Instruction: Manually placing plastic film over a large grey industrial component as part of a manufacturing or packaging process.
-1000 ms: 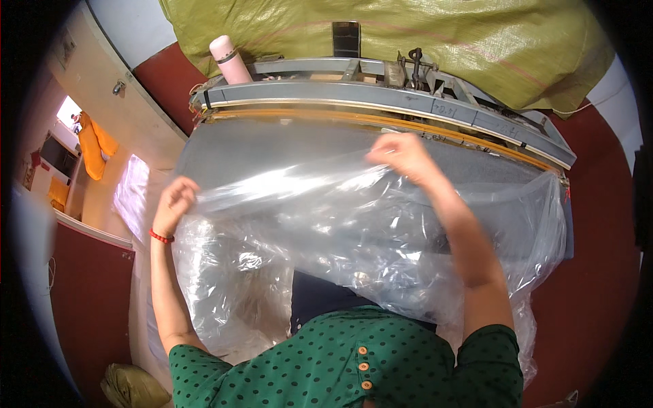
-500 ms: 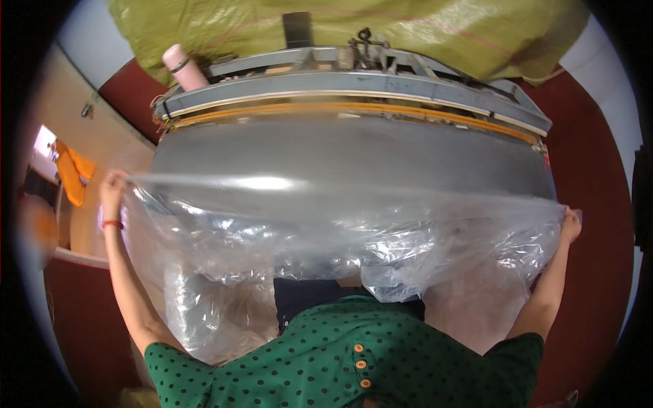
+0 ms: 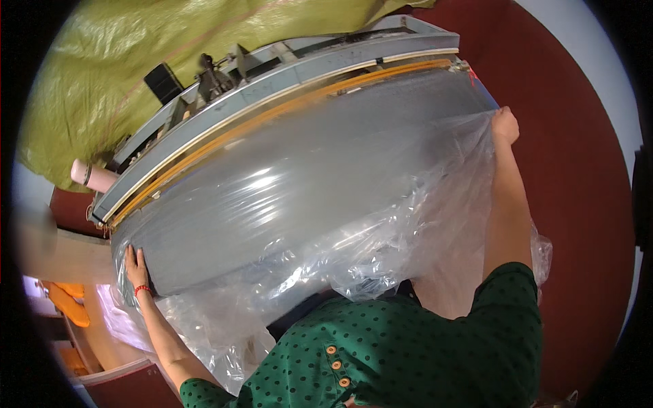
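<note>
Film [image 3: 401,217], clear and creased, lies across the grey tabletop [image 3: 415,92], its long axis running from eight o'clock to two. I see the left hand [image 3: 137,268] at eight, fingers slightly spread against it; the right hand [image 3: 505,125], at two, pinches its edge, arm outstretched.

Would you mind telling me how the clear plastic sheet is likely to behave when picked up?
The clear plastic sheet is probably very floppy, as it falls in loose creases from the right hand. It is likely light for its size, looking thin enough to see through. Its glossy highlights suggest a smooth surface that may prove slippery.
</note>
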Tool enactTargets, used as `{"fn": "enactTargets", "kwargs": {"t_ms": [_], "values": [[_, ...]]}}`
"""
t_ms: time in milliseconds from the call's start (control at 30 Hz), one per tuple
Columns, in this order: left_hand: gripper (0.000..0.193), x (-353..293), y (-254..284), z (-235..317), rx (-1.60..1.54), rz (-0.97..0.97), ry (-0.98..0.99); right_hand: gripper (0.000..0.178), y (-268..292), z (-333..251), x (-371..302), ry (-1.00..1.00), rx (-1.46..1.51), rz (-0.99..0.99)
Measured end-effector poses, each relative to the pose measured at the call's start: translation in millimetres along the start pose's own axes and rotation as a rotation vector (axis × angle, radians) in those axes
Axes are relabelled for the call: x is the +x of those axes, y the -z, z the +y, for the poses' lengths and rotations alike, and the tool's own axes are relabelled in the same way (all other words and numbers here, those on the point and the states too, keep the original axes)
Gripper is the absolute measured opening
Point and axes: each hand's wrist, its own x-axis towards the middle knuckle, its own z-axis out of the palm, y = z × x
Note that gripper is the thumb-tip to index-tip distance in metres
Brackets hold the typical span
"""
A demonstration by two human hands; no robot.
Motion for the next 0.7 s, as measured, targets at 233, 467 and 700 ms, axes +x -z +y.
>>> {"fn": "enactTargets", "kwargs": {"t_ms": [233, 467, 700], "values": [[0.019, 8.3, 2.3, 175.4, -0.464, 0.256, -0.191, 0.025, 8.7, -9.8, -2.2, 0.013, -0.038, -0.006], [0.021, -103.0, 4.7, 461.1, -0.701, -0.367, -0.895, 0.025, 3.3, -9.0, -2.7, 0.023, 0.014, -0.014], [0.015, -120.8, -16.6, 494.1, -0.636, -0.319, -0.900, 0.026, 4.9, -1.8, -3.7, 0.040, 0.022, 0.026]]}}
